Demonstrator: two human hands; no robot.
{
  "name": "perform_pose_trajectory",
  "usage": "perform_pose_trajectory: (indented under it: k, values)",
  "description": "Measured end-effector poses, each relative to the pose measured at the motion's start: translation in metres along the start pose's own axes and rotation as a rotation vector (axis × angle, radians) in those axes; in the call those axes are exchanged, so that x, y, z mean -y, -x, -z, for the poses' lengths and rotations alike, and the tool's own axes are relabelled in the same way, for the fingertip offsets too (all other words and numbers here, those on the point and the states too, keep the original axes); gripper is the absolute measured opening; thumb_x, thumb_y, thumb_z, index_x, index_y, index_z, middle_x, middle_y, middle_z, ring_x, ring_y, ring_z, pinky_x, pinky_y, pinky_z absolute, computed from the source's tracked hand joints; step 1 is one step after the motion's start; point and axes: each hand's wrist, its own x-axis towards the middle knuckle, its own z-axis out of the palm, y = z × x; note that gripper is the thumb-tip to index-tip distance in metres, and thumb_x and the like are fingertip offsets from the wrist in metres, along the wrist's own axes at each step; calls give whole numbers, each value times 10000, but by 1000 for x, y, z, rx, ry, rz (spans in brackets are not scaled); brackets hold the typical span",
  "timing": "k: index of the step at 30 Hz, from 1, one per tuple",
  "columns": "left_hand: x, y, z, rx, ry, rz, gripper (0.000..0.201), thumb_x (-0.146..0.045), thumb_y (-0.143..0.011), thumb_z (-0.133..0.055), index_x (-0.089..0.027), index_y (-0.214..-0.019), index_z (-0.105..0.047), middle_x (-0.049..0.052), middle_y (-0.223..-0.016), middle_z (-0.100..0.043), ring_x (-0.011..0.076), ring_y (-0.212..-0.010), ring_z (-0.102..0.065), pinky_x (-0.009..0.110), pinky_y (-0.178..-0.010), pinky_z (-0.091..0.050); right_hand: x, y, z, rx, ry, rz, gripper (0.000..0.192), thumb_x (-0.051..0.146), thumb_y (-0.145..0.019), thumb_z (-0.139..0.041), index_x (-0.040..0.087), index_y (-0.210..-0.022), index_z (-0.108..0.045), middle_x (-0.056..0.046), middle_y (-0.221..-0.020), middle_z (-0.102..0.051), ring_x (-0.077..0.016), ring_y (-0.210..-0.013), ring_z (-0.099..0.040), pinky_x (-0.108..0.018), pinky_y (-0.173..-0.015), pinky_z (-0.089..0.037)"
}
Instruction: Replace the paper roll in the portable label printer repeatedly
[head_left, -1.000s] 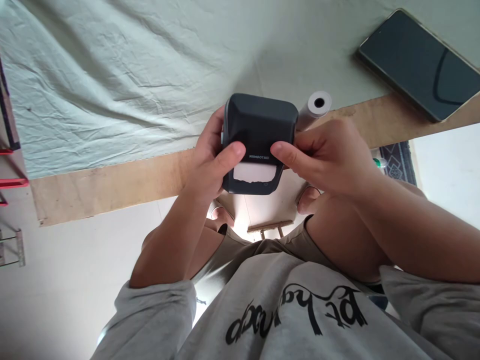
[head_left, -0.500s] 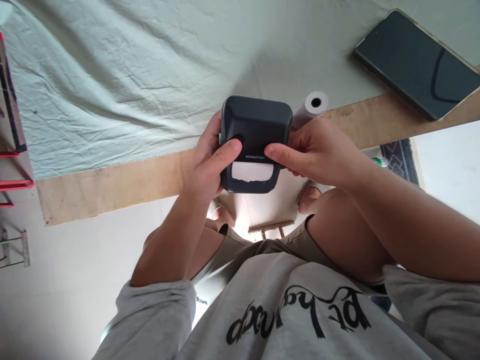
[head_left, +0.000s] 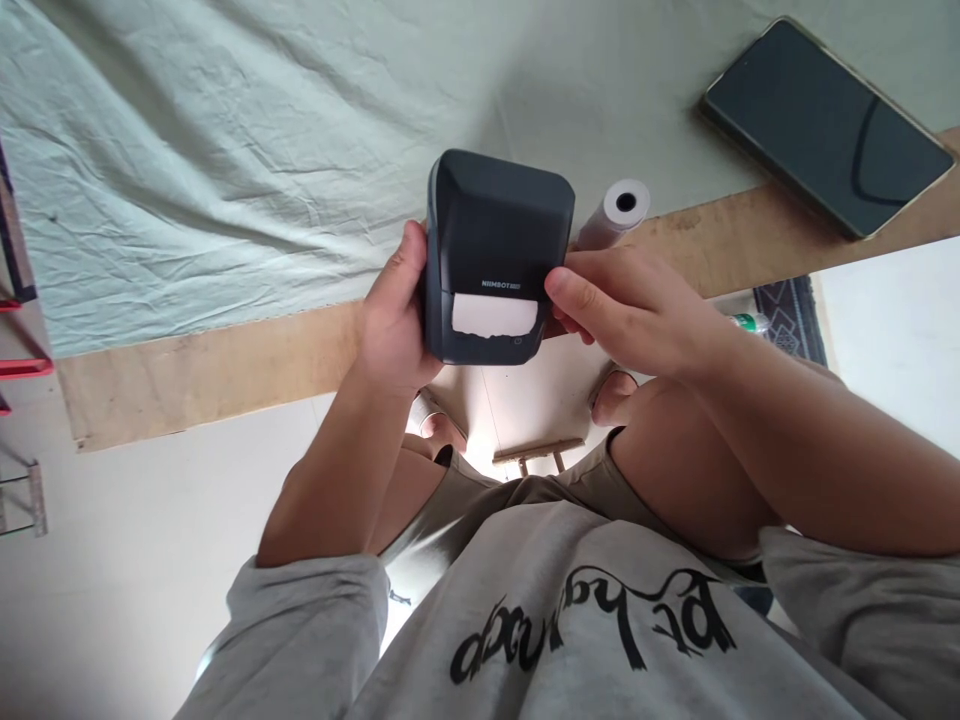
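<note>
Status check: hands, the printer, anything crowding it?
Left hand and right hand both gripping the dark label printer. White label showing at its slot. Paper roll just behind on the table; phone well off right.

The small dark grey label printer (head_left: 495, 250), a rounded box with a white strip of paper showing in its front slot under a small white logo, is held upright above the near wooden edge of the table, slightly left of centre.

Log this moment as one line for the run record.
left hand: holds label printer | right hand: thumb on printer side | white label showing at slot | paper roll, phone on table
</note>
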Motion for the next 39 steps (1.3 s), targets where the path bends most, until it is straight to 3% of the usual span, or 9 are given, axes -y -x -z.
perform_pose_trajectory:
  k: [5, 9, 14, 18, 22, 25, 29, 33, 39]
  values:
    - [4, -1, 4, -67, 8, -31, 581, -585, -836, -210, -183, -981, -604, 39, -971, -661, 210, -1086, -572, 359, -944, -479, 1, 0, 0, 24, 71, 2, 480, 515, -863, -284, 132, -687, -515, 0, -623, -546, -33, -545, -435, -200, -550, -296]
    - [5, -1, 8, -107, 37, -34, 494, -546, -844, -277, -183, -882, -609, 18, -913, -657, 150, -930, -612, 303, -907, -484, 1, -1, -1, 21, 116, 0, 447, 567, -777, -420, 139, -668, -493, 14, -561, -507, -25, -475, -371, -201, -505, -251]
    - [0, -1, 1, -62, 28, -58, 585, -598, -831, -211, -176, -917, -606, 40, -998, -632, 173, -1022, -574, 332, -938, -463, 5, 0, 3, -43, 72, -3, 430, 509, -723, -531, 122, -560, -436, 21, -495, -434, -4, -455, -307, -205, -509, -250]
    - [-4, 1, -5, -23, -24, -71, 552, -563, -848, -223, -168, -972, -588, 51, -1026, -618, 184, -1106, -539, 319, -923, -466, 6, 4, 6, -210, -46, 20, 457, 434, -688, -604, 117, -519, -321, 30, -465, -370, 6, -447, -295, -198, -469, -218]
    - [-2, 1, -4, 21, -37, -85, 385, -466, -846, -342, -187, -966, -578, 47, -965, -625, 151, -971, -595, 282, -817, -494, 11, 6, 4, -437, -399, 206, 414, 381, -730, -597, 144, -603, -281, 26, -537, -465, -47, -539, -524, -182, -440, -296]
    - [0, 1, -2, 18, -56, -84, 393, -468, -839, -339, -182, -973, -573, 61, -985, -621, 136, -909, -602, 260, -757, -501, 17, 7, 1, -633, -488, 285, 365, 365, -763, -569, 158, -655, -288, 9, -678, -549, -49, -580, -558, -187, -443, -332]
    - [0, 1, -3, -19, -98, -60, 381, -471, -828, -353, -188, -953, -576, 48, -894, -620, 141, -879, -614, 248, -695, -501, 19, 5, -1, -703, -279, 340, 236, 280, -779, -537, 151, -683, -364, 10, -730, -555, -40, -625, -562, -178, -484, -347]
    - [-1, 2, -3, -19, -152, -34, 380, -507, -789, -419, -195, -941, -576, 43, -794, -616, 164, -893, -630, 253, -692, -503, 18, 5, -3, -700, 200, 351, 87, 248, -798, -492, 167, -772, -509, 38, -712, -573, 2, -533, -441, -178, -529, -306]
    - [-3, 5, -5, -8, -148, -23, 358, -507, -772, -477, -193, -916, -568, 30, -963, -631, 181, -1088, -583, 265, -805, -521, 28, 0, -2, -418, 530, 44, 295, 379, -874, -331, 276, -997, -579, 10, -926, -606, -83, -741, -503, -257, -558, -190]
